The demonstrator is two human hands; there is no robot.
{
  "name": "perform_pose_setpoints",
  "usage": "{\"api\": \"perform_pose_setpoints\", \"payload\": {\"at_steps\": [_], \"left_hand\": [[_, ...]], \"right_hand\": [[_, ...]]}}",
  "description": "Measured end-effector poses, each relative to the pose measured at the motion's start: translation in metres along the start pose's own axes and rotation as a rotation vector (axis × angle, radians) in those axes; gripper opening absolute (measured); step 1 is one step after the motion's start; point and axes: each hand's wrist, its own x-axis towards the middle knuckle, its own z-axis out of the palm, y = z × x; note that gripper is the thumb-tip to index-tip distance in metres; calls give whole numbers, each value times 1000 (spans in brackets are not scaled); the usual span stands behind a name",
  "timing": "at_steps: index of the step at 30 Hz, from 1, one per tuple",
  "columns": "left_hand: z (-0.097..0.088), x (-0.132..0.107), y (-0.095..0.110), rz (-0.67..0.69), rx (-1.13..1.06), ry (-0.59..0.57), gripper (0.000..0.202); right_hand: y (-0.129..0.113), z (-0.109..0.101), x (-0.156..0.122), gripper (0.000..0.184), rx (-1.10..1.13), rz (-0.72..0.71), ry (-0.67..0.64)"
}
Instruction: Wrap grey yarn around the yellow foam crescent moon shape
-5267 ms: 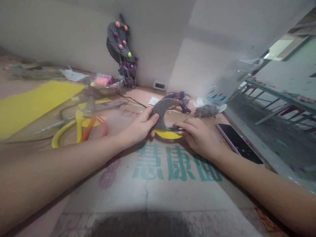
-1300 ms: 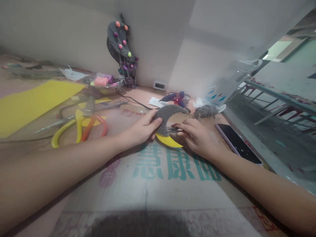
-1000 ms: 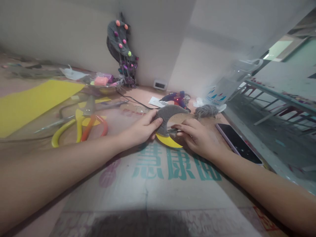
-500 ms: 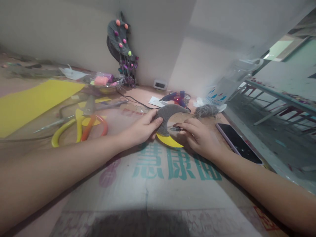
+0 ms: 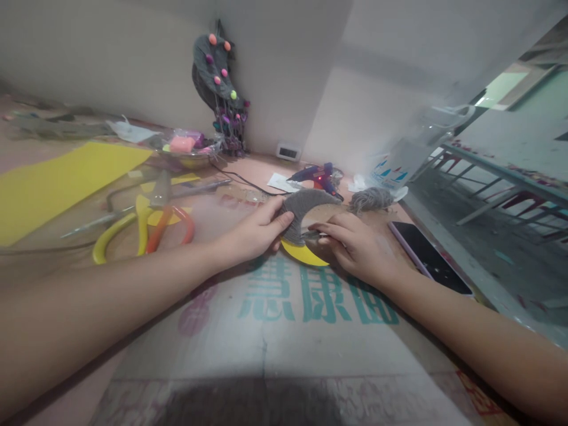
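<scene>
Dim, flat indoor light, greyish cast. Brightest patch at 2 o'clock, daylight beyond pane [image 5: 497,89]. Soft dark shadow on cardboard [image 5: 284,349] at 6 o'clock. Milky haze over scissors [image 5: 142,225] at 9 o'clock. Edges bent, stretched by wide lens. Centre sharpest: left hand [image 5: 252,234], right hand [image 5: 359,251], yarn-wrapped crescent [image 5: 302,207].

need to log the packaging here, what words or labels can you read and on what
"慧康", big teal print on the cardboard; a third character is partly covered.
Bottle label: blue marks, too blurred to read.
Red print at the cardboard's near right corner: unreadable.
</scene>
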Motion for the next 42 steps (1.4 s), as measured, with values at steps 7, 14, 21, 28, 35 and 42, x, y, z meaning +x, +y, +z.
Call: {"api": "perform_pose_setpoints", "payload": {"at_steps": [7, 14, 21, 28, 35, 42], "left_hand": [[-1, -1, 0, -14, 17, -1, 27], [-1, 0, -1, -11, 5, -13, 28], [-1, 0, -2, 17, -26, -5, 27], [-1, 0, 0, 3, -57, 3, 25], [-2, 1, -3, 10, -72, 8, 24], [-1, 2, -1, 14, -96, 16, 27]], "right_hand": [[0, -1, 1, 29, -1, 8, -17], [1, 0, 0, 30, -1, 33, -14], [1, -2, 0, 29, 17, 52, -13], [1, -1, 1, 28, -24, 49, -35], [4, 1, -1, 25, 19, 32, -15], [4, 0, -2, 25, 18, 40, -18]]}}
